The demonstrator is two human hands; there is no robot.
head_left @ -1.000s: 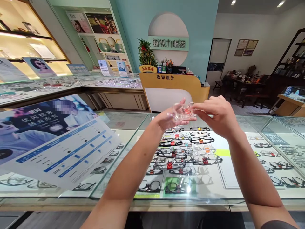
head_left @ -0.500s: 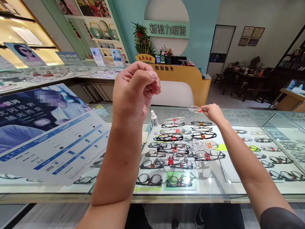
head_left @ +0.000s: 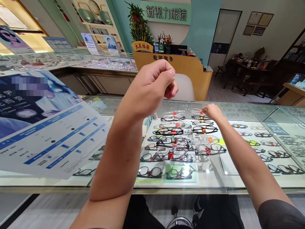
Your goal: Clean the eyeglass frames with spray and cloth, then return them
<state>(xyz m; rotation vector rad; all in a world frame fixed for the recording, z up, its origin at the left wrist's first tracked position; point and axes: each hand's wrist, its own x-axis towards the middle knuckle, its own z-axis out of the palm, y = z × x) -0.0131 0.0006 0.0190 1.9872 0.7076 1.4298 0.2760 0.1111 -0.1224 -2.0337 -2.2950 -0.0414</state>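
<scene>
My right hand (head_left: 213, 112) reaches over the glass counter and pinches the end of a clear-framed pair of glasses (head_left: 195, 111) with a red tag. That pair is at the far end of the right-hand row, just behind a dark-framed pair (head_left: 202, 117). My left hand (head_left: 156, 84) is raised above the counter in a loose fist, thumb against the curled fingers, and nothing shows in it. Below it, a row of tagged glasses (head_left: 168, 131) runs toward me. The white spray bottle (head_left: 155, 116) is mostly hidden behind my left forearm.
A printed leaflet stand (head_left: 54, 127) rises at the left. The glass counter (head_left: 214, 190) has more glasses (head_left: 280, 154) at the right. Beyond it are a chair back (head_left: 184, 87) and a wooden cashier desk (head_left: 202, 82).
My right hand has lowered the clear glasses to the far end of the row. My left fist has moved right and bent at the wrist. The view has tipped downward.
</scene>
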